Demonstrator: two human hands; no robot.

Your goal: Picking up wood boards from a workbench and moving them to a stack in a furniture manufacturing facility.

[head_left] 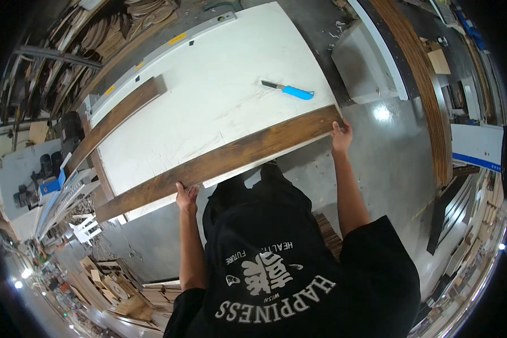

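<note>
A long dark brown wooden plank (225,155) lies slantwise along the near edge of a white worktable (219,84). My left hand (187,198) is closed on its near edge, left of the middle, with the thumb at the top and the fingers partly hidden. At the plank's right end, my right hand (342,136) grips the corner, thumb uppermost. A blue-handled utility knife (297,92) rests on the white top beyond the plank, its blade end pointing left. Another brown plank (112,121) lies across the table's left side, reaching past its edge.
A long metal straightedge (177,40) with yellow marks runs along the table's far edge. Shelves of wood offcuts (118,28) stand at the far left. To the right are a stack of brown boards (417,73) and a grey box-like block (360,62) on the floor.
</note>
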